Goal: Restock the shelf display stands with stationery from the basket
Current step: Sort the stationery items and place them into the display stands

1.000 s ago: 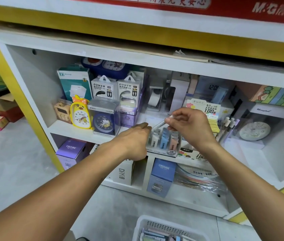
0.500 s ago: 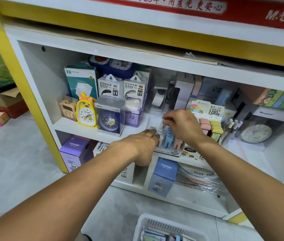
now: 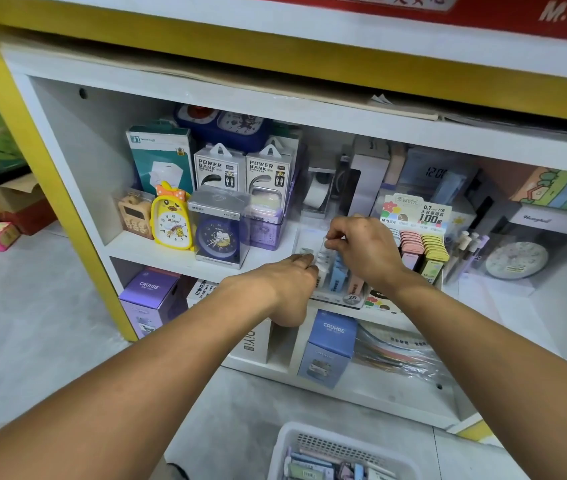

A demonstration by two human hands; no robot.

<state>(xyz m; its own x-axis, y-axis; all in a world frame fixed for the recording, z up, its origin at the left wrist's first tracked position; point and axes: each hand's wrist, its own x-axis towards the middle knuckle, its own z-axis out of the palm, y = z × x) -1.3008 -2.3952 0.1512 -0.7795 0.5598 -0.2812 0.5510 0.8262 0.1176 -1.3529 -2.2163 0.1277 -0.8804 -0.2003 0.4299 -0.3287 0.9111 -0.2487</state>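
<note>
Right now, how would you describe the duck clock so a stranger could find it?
Look at the white shelf, left part. The duck clock stands near the front, between a tan clock and a boxed blue clock. Only it is yellow, with an orange bow.

A clear display stand (image 3: 335, 282) is seen at the front edge of the middle shelf (image 3: 178, 254), filled with upright white, blue and peach stationery packs. A white perforated basket (image 3: 313, 441) is placed on the floor below, loaded with assorted stationery.
</note>
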